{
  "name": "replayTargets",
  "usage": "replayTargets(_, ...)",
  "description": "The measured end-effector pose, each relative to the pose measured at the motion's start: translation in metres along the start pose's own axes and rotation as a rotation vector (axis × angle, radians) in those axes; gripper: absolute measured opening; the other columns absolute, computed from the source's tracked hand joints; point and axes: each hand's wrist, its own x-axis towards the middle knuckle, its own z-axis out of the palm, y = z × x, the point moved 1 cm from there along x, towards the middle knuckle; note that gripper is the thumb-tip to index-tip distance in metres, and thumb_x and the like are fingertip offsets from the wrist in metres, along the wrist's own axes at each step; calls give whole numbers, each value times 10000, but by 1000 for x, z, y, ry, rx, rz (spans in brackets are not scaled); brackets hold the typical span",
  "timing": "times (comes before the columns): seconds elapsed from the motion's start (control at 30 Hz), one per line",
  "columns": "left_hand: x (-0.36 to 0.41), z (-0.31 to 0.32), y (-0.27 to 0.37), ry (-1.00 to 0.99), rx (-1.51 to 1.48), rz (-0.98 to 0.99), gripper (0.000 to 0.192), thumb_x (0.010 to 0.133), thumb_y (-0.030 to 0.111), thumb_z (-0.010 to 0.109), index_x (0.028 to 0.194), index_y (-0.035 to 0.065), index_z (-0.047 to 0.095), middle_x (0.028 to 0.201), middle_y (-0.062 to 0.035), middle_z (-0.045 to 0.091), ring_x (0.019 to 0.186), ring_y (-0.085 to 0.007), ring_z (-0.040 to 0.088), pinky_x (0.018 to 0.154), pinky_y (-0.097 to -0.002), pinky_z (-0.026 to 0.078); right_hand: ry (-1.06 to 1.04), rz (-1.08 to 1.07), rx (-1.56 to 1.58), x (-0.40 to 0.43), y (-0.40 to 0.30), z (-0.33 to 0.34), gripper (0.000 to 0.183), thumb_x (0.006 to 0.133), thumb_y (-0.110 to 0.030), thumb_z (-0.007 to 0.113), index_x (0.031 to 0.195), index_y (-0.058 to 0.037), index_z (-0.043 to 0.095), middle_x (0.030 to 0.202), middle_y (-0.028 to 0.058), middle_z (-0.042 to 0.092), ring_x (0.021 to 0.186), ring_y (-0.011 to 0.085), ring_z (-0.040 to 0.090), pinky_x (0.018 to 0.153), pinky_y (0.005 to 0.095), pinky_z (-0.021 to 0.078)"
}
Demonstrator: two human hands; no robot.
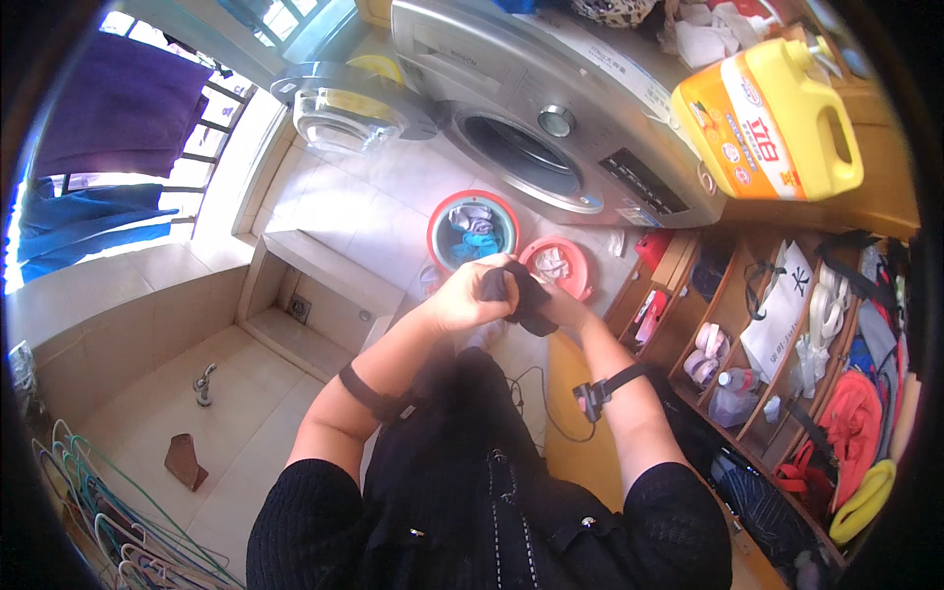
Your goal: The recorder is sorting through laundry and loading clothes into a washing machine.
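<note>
A small dark cloth (532, 299), perhaps a sock, is bunched up between my two hands in front of my body. My left hand (476, 296) grips one end, its fingers curled around the fabric. On the other side my right hand (566, 304) holds the cloth, which covers most of its fingers. Beyond my hands stands a red-rimmed bucket (441, 255) with blue and whitish clothes (476, 232) inside. Beside it, partly behind my right hand, is a smaller pink basin (578, 254) containing a white cloth (552, 264).
A Bosch front-loading washing machine (509, 88) has its round door (354, 110) swung wide. A yellow detergent jug (767, 122) stands on the right. Wooden shelves (726, 295) hold shoes and bags. At left are a tiled ledge (324, 269), a tap (204, 385) and several hangers (110, 509).
</note>
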Motion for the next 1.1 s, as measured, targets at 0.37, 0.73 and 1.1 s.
replayTargets(0.37,-47,-14,-31,-384,474,-199,367,778,307,632,1031,41,613,1078,-204,584,1003,-337,562,874,-409,451,-67,759,-1,66,-1,84,312,852,-260,556,1060,-37,623,959,110,647,891,217,615,749,328,498)
replayTargets(0.73,-50,-81,-4,-53,621,-333,371,814,325,600,1082,68,585,1033,-158,608,983,-332,572,836,-420,465,380,-97,-195,115,-148,40,367,855,-244,634,1149,-34,569,1089,58,608,874,119,574,690,246,481)
replayTargets(1.1,-29,-99,28,-27,590,-209,357,800,279,630,1091,73,603,1040,-162,617,953,-320,596,829,-393,475,1738,-700,-788,29,-444,33,665,831,-357,582,1311,53,373,1328,298,387,1171,382,470,952,433,409)
